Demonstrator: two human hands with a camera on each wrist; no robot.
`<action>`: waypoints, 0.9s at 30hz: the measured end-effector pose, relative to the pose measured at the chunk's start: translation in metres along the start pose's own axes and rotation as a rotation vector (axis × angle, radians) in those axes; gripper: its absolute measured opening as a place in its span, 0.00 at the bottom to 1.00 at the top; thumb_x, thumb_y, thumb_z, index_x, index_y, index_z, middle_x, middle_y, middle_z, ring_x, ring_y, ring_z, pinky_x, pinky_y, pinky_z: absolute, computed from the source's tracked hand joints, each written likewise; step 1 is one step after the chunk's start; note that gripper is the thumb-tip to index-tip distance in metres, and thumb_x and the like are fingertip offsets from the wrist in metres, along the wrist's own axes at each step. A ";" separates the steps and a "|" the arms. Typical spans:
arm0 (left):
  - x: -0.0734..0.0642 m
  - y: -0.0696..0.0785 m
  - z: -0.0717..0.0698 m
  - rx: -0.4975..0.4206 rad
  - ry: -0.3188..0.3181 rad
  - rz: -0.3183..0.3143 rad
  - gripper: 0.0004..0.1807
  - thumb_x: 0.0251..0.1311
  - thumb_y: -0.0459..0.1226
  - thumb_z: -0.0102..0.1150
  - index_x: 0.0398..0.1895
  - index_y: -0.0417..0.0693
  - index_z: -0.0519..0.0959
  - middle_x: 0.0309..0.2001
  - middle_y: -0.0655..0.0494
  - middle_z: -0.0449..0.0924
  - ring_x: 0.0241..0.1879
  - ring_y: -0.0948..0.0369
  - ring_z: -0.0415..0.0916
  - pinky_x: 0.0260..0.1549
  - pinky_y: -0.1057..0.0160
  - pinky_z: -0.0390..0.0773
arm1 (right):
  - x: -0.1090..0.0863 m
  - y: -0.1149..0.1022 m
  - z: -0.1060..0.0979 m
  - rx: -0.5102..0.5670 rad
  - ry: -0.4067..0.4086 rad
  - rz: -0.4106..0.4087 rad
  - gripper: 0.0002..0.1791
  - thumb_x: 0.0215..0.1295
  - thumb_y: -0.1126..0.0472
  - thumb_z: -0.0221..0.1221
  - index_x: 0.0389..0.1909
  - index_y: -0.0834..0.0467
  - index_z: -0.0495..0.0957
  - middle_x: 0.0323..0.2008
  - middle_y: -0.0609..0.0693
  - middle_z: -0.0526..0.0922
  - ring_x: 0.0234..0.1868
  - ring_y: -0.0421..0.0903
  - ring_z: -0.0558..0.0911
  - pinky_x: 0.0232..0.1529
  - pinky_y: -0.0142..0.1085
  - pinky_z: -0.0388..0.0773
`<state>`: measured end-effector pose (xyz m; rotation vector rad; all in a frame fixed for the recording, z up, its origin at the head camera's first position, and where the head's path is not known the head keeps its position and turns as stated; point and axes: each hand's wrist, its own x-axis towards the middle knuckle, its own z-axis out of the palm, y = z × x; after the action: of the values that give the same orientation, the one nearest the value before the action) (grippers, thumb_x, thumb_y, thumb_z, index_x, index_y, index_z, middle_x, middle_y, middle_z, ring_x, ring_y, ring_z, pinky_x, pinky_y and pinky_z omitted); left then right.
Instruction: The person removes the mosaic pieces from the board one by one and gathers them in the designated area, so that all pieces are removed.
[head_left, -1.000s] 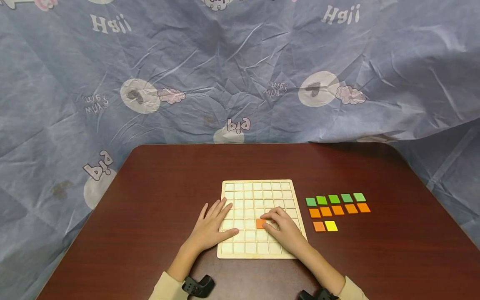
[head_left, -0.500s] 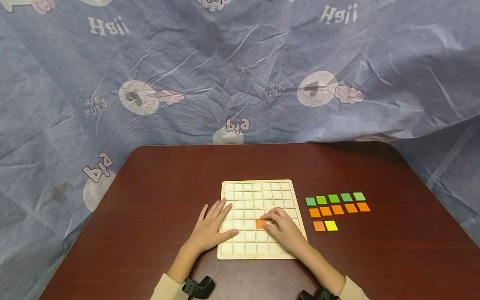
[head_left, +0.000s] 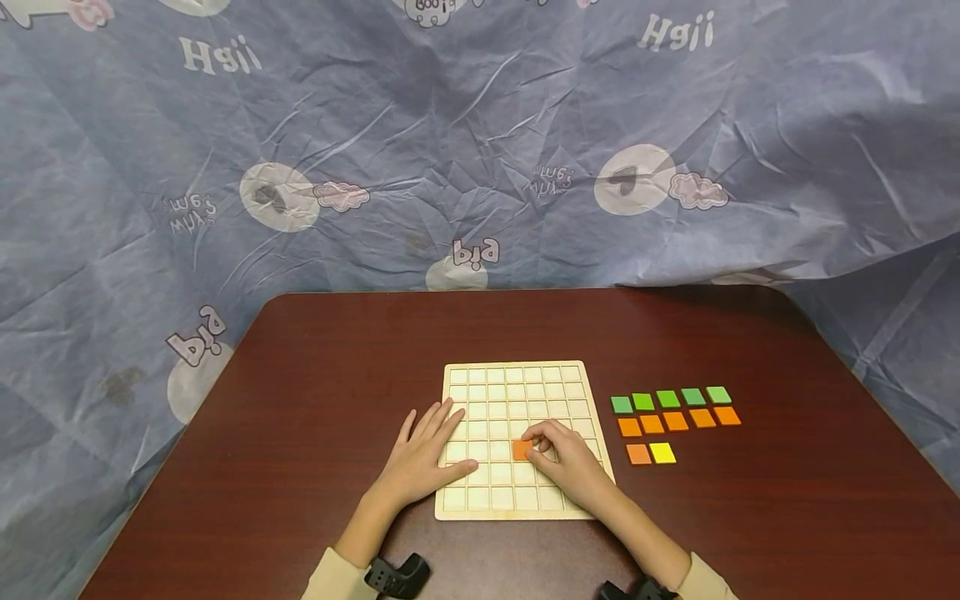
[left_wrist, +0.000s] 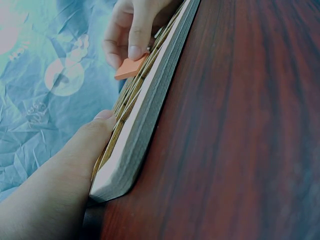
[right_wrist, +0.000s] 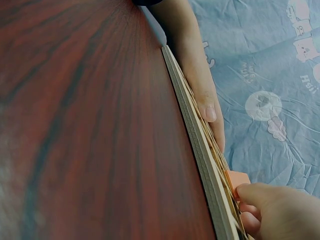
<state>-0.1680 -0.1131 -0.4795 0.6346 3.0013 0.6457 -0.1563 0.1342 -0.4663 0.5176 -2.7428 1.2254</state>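
A pale wooden grid board [head_left: 480, 502] lies on the dark red-brown table. My left hand [head_left: 422, 454] rests spread on the board's left side, its thumb reaching over the cells. With thumb and fingers my right hand [head_left: 566, 462] pinches an orange square tile [head_left: 521, 450] by its right edge, over a cell right of the board's middle. In the left wrist view the orange tile [left_wrist: 131, 67] is tilted, one edge raised off the grid. The right wrist view also has the tile [right_wrist: 237, 181] at the right thumb's tip.
Right of the board, loose square tiles lie in rows: several green ones [head_left: 667, 399], several orange ones [head_left: 675, 422], then one orange tile [head_left: 638, 454] beside a yellow tile [head_left: 663, 452]. A blue-grey printed cloth [head_left: 480, 167] hangs behind the table [head_left: 337, 350].
Both hands stay almost where they were, and the right hand keeps its pinch on the orange tile. Its fingers have shifted very slightly; the loose tiles are unmoved.
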 end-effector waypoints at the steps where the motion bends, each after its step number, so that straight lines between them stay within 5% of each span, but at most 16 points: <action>1: 0.000 0.000 0.000 0.000 0.000 0.000 0.44 0.52 0.68 0.42 0.71 0.62 0.50 0.73 0.59 0.44 0.72 0.59 0.41 0.67 0.46 0.35 | 0.000 0.000 0.000 0.000 0.000 -0.003 0.09 0.55 0.63 0.62 0.36 0.49 0.77 0.31 0.38 0.76 0.31 0.34 0.71 0.36 0.29 0.70; 18: -0.002 -0.001 0.000 -0.009 0.002 -0.004 0.45 0.51 0.69 0.42 0.71 0.62 0.50 0.73 0.59 0.44 0.72 0.59 0.41 0.67 0.46 0.35 | 0.000 -0.001 0.002 0.029 -0.009 0.028 0.09 0.54 0.61 0.63 0.34 0.47 0.75 0.25 0.36 0.74 0.29 0.32 0.70 0.37 0.30 0.66; 27: 0.000 -0.001 0.000 -0.021 -0.011 0.009 0.45 0.52 0.68 0.42 0.71 0.63 0.48 0.73 0.60 0.41 0.72 0.59 0.39 0.67 0.46 0.34 | -0.003 -0.001 -0.022 0.227 -0.093 0.151 0.08 0.60 0.56 0.58 0.40 0.52 0.76 0.28 0.47 0.78 0.27 0.36 0.74 0.30 0.26 0.71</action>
<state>-0.1685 -0.1143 -0.4802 0.6482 2.9793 0.6716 -0.1544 0.1510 -0.4517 0.4007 -2.7785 1.6002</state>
